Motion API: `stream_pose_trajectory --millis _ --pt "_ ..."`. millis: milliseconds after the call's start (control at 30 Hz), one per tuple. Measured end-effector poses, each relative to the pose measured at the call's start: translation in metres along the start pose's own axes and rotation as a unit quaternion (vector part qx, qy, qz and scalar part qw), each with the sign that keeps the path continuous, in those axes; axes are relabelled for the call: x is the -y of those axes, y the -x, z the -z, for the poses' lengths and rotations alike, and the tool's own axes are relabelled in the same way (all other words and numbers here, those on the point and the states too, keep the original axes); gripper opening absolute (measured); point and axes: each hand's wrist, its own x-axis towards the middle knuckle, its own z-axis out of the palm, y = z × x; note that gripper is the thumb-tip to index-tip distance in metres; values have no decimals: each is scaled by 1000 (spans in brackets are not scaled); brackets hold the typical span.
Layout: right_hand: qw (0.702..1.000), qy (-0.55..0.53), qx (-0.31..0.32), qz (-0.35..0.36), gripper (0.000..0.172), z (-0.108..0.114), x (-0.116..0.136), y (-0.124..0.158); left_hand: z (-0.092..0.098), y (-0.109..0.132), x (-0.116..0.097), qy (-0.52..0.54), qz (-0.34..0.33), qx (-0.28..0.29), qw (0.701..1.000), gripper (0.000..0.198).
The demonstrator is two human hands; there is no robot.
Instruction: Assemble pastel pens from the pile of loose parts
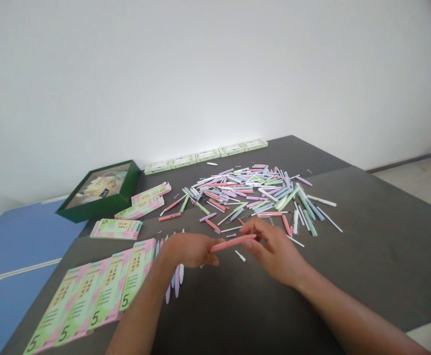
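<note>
Two hands holding | left hand (191, 249): narrow pinch on one end of pink plastic stick (233, 243) | right hand (276, 252): fingers closing on other end | stick hovering over dark table (363, 266), just before pile of pastel sticks (245, 195) | even pressure keeping it steady

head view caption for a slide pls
Left hand and right hand hold a pink plastic stick beside a pastel heap.

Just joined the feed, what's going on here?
A person is holding a pink plastic stick between the left hand and right hand, above a dark table. Beyond the hands lies a loose heap of pastel plastic sticks. Printed green-and-pink cards marked 5 lie to the left, near a green box, and small green-and-white boxes line the far edge.
</note>
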Motion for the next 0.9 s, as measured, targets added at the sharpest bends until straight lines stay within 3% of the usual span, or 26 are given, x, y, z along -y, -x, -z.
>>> stream_pose_trajectory --millis 100,267,400,633,733,833,900 --pt "999 29 15 -38 28 1 -2 -1 0 0 0 -4 0 3 1000 28" --pt "999 -16 1 38 11 6 -2 -1 -1 2 0 -10 10 0 1000 27" --pt "999 -31 1 9 10 8 -4 -1 -3 3 4 -10 12 3 1000 27" --pt "971 -231 -42 -37 18 15 -23 -12 -6 7 13 -17 29 3 999 30" --pt "960 -264 -76 -52 21 16 -33 -18 -6 8 14 -25 37 6 999 32" --pt "971 -211 -77 -87 23 16 -42 -22 -5 9 16 -28 39 4 999 32" --pt "989 -90 -32 -108 22 16 -47 -23 -4 8 16 -30 38 5 999 32"
